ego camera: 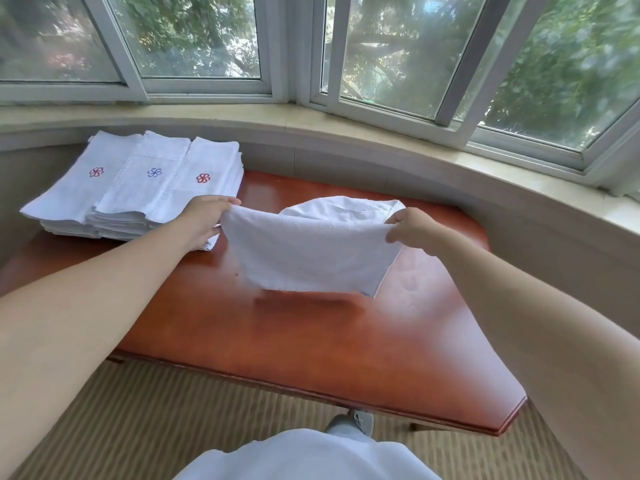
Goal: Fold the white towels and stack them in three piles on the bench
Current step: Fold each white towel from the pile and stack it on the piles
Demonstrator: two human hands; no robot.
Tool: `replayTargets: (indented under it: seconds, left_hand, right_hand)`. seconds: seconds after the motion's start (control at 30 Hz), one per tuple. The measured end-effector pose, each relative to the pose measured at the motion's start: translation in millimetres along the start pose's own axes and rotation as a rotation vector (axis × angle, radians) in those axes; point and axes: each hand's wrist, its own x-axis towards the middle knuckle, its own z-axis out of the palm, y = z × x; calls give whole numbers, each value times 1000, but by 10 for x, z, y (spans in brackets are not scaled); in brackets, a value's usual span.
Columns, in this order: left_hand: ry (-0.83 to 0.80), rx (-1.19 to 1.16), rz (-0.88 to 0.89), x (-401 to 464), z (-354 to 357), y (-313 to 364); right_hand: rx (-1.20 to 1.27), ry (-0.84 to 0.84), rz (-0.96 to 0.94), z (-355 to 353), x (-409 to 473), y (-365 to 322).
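Observation:
A white towel hangs in the air above the red-brown wooden bench. My left hand pinches its upper left corner and my right hand pinches its upper right corner. The cloth sags between them, its lower edge a little above the bench top. Three piles of folded white towels stand side by side at the bench's far left: a left pile with a red mark, a middle pile with a blue mark, and a right pile with a red mark. My left hand hides the right pile's front corner.
A curved stone window ledge and low wall run behind the bench, with window frames above. Striped carpet lies in front of the bench. My shoe and light trousers show at the bottom.

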Motion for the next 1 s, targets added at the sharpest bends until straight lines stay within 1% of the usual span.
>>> replayTargets:
  seconds: [0.07, 0.13, 0.17, 0.23, 0.33, 0.4, 0.47, 0.53, 0.6, 0.67, 0.73, 0.8, 0.83, 0.9, 0.97, 1.0]
  left_hand:
    - [-88, 120, -25, 5, -39, 20]
    - [-146, 300, 12, 25, -54, 34]
    - [-136, 408, 64, 37, -52, 41]
    - [-49, 594, 207, 63, -33, 81]
    - [64, 711, 383, 131, -19, 159]
    - [87, 762, 450, 165, -25, 191]
    - [84, 850, 487, 183, -33, 180]
    - [65, 971, 485, 177, -65, 128]
    - [-25, 1098, 408, 144, -96, 32]
    - [-194, 1143, 266, 124, -108, -85]
    - [-328, 1084, 64, 105, -135, -151]
    - [-418, 971, -199, 59, -193, -126]
    - [-437, 913, -293, 44, -225, -87]
    - [-432, 784, -374, 46, -267, 35]
    - [-369, 676, -357, 64, -260, 169]
    - [-332, 656, -319, 92, -227, 217]
  right_hand:
    - [-86, 76, -56, 16, 25, 29]
    - [-176, 149, -118, -4, 37, 43]
    - [-221, 189, -146, -19, 31, 38]
    - [-294, 275, -193, -50, 31, 14]
    - [-331, 402, -241, -81, 53, -12]
    - [-312, 446, -263, -94, 65, -10]
    - [-318, 465, -244, -89, 57, 19]
    - [-388, 424, -185, -69, 33, 89]
    - [-382, 262, -99, -38, -8, 173]
    - [-268, 42, -14, 6, -58, 249]
    - [-185, -181, 77, 22, -116, 298]
    - [-151, -356, 183, 7, -170, 341]
    - [-138, -394, 227, -20, -178, 358]
    - [-88, -381, 279, -113, -142, 361]
    - [-15, -290, 282, -218, -51, 334]
    - [31, -222, 269, -246, 23, 322]
